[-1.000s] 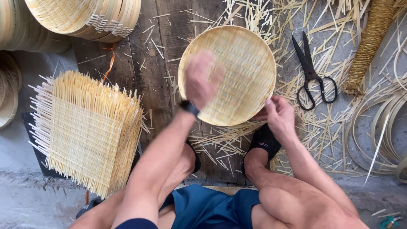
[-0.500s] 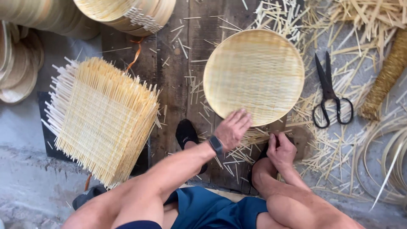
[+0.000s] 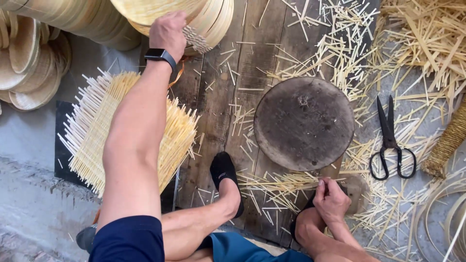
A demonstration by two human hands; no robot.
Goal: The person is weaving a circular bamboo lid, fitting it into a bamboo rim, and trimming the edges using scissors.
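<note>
Left hand (image 3: 167,33) is up at eleven o'clock, fingers curled over the rim of the woven bamboo tray (image 3: 160,9) on top of the tray stack (image 3: 213,22) at twelve. So that grip is closed on the tray's edge, a black smartwatch (image 3: 160,55) on the wrist. The tray is on the pile, resting on the ones beneath, and this reads as the stacking step.

Right hand (image 3: 331,200) is down at five o'clock, close to the knee, fingers pinched around a bundle of thin bamboo strips (image 3: 281,183) lying across the wooden boards (image 3: 233,97). That grip is closed on the strips, though how firmly I cannot tell.

At centre, about three o'clock from the left arm, the round dark work block (image 3: 303,123) sits bare, with only a few splinters on it. Black scissors (image 3: 391,140) lie just beyond it at three, untouched, among loose offcuts. At nine o'clock, under the left forearm, a pile of square woven bamboo mats (image 3: 131,131) with bristling untrimmed ends waits beside the block. More finished trays (image 3: 29,63) lean at ten.

My read: the next move calls for the left hand to let go and drop to the mat pile, drawing one sheet across onto the block without snagging its loose ends.
</note>
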